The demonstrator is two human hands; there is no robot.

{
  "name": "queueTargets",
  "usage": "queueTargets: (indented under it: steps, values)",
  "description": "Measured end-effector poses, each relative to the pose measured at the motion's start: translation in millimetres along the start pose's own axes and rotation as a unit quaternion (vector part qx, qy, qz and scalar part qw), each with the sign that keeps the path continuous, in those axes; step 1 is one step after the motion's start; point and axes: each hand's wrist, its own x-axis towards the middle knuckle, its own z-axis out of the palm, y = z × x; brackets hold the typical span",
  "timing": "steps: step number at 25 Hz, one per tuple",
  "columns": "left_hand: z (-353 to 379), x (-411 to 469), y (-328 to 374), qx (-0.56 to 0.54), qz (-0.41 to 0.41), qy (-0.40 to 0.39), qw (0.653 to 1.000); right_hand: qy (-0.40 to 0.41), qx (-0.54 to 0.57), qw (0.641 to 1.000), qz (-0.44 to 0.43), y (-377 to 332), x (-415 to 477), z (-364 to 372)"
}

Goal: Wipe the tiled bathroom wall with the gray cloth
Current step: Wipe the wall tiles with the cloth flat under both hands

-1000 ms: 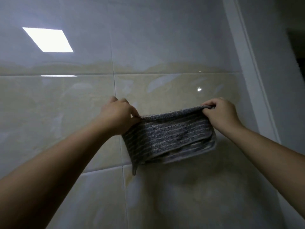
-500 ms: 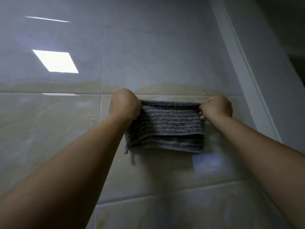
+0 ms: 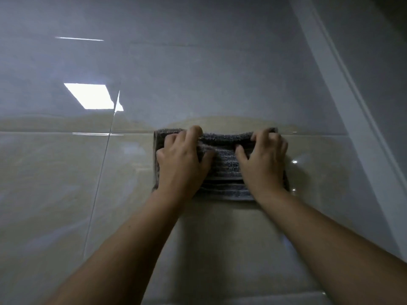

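The gray striped cloth lies flat against the glossy beige tiled wall, its top edge on a horizontal grout line. My left hand presses on the cloth's left half, fingers spread and reaching its top edge. Pressing on the right half is my right hand, with its fingertips at the top edge and the thumb pointing inward. The cloth bunches slightly between the two hands. Its left edge and bottom hem show past the hands.
A white vertical corner trim runs down the right side, with a darker wall beyond it. A bright ceiling-light reflection sits on the upper-left tile. A vertical grout line runs left of the cloth.
Both hands have gone from pinching the cloth's top corners to lying over it, pressing it onto the wall. The hands are now closer together, and the cloth sits higher on the wall.
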Motion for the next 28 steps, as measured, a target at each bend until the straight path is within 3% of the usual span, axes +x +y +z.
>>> queueTargets:
  steps: [3,8,10,13,17,22,25,28]
  values:
    - [20.1,-11.9,-5.7,0.163,0.05,-0.092,0.981,0.015,-0.031,0.994,-0.103,14.1,-9.0,12.6]
    - [23.5,-4.6,-15.3,0.216,0.072,-0.141,0.963,-0.066,0.088,0.963,-0.245,18.1,-10.0,12.9]
    - [21.8,-4.5,-16.2,0.218,0.07,-0.141,0.963,-0.14,0.046,0.962,-0.23,17.4,-11.8,6.6]
    - [22.0,18.0,-20.5,0.227,0.081,-0.134,0.961,-0.243,-0.104,0.945,-0.191,13.1,9.8,6.3]
    - [22.7,80.4,-22.3,0.205,0.056,-0.128,0.969,-0.24,-0.123,0.955,-0.123,-8.3,64.8,28.6]
    - [14.4,53.9,-26.7,0.199,0.063,-0.114,0.971,-0.106,-0.076,0.981,-0.141,-21.1,35.1,34.0]
    - [7.5,2.3,-29.3,0.237,0.081,-0.15,0.956,-0.196,-0.085,0.958,-0.193,1.9,-10.7,8.9]
    - [15.1,27.9,-19.4,0.215,0.072,-0.15,0.962,-0.243,-0.113,0.946,-0.182,20.8,20.2,5.9]
